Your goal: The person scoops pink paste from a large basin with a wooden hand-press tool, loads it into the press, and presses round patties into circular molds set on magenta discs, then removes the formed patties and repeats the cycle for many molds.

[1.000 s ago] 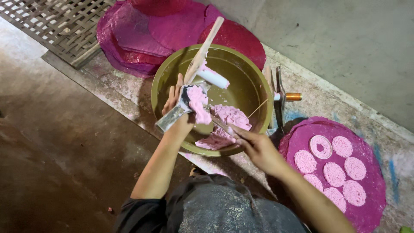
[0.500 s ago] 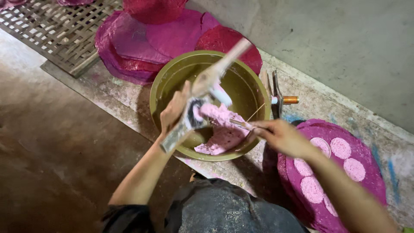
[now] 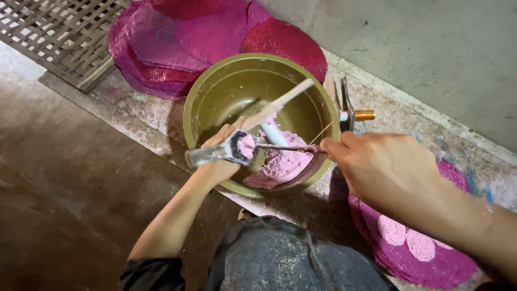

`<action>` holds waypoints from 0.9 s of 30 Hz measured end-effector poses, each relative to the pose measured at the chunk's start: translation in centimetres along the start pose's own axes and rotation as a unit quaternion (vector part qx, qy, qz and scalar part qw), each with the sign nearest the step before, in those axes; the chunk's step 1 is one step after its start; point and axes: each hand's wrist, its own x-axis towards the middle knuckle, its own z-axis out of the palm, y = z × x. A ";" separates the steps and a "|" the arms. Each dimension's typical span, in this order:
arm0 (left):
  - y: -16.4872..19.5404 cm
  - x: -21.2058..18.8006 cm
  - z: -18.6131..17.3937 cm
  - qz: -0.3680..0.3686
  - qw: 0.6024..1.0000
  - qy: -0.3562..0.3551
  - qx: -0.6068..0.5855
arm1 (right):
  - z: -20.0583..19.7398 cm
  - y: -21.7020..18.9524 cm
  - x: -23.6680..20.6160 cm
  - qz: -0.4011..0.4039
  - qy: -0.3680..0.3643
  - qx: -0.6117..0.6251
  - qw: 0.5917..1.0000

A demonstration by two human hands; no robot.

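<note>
Gripping a metal tube [image 3: 212, 155] packed with pink dough [image 3: 246, 145], the left hand [image 3: 218, 161] has lifted it over the bowl's [image 3: 215, 89] near side. More dough lies at the bowl's bottom. Pinching a thin wire [image 3: 285, 146], the right hand [image 3: 385, 170] has drawn back from the tube mouth toward the rim, so a slice seems just cut.

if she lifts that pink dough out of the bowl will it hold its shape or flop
Probably flop: the pink dough lies slumped in a ragged, lacy sheet against the olive bowl wall. It likely sticks too, since a blob clings to the metal tube in the left hand. The thin stick in the right hand seems to cut it easily, so it may tear.
</note>
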 end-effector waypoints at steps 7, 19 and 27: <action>0.8 0.4 3.2 0.053 0.989 -0.042 -0.129 | 7.2 -4.5 5.7 -0.104 0.080 -0.100 0.986; -3.2 0.6 2.6 -0.111 0.992 0.057 -0.018 | 10.6 -1.1 5.3 0.011 0.256 0.359 0.897; -4.5 2.9 2.6 -0.142 0.979 0.114 0.096 | 19.3 -2.5 6.9 -0.028 0.199 0.467 0.861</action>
